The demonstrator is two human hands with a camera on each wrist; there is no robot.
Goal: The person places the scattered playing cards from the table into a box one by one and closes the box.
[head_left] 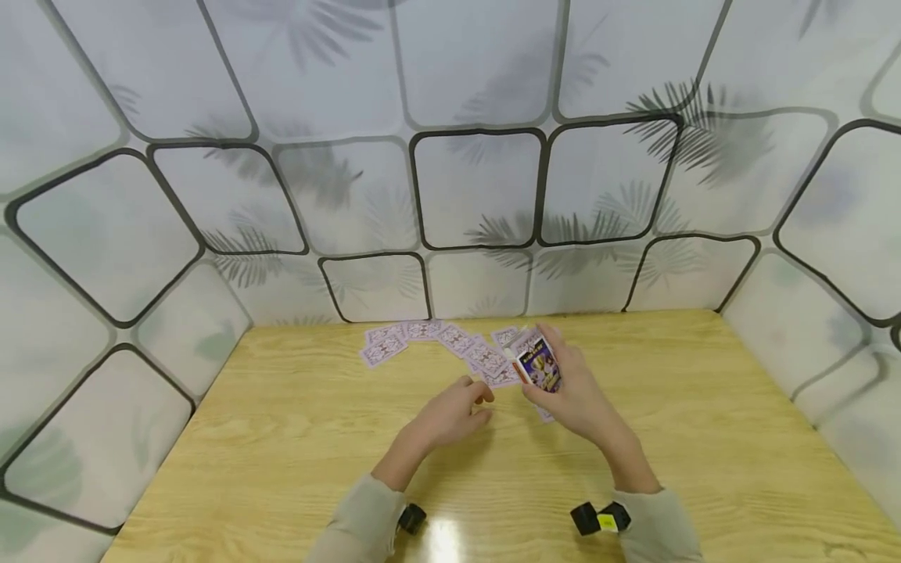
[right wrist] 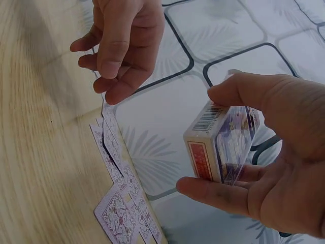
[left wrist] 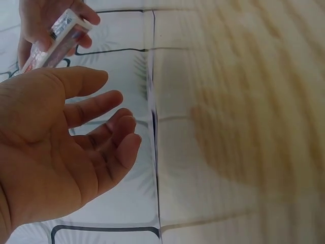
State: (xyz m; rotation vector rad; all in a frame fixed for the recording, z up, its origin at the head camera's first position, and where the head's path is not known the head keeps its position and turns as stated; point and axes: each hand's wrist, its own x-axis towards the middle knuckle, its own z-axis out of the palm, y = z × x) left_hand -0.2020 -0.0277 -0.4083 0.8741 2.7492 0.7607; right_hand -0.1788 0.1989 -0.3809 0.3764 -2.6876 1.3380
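Note:
My right hand grips a playing card box between thumb and fingers, above the table. In the right wrist view the box shows a barcode, a red-and-white end and a colourful printed face. My left hand is held over the wood with loosely curled fingers and nothing in them, as the left wrist view of the hand shows. Beyond the hands, several face-down playing cards with purple patterned backs lie spread in an overlapping line. Some cards are partly hidden behind the box and right hand.
The cards lie on a light wooden table. A pale cloth wall with dark rounded outlines and leaf prints rises at the back and both sides. Black wrist devices sit by the sleeves.

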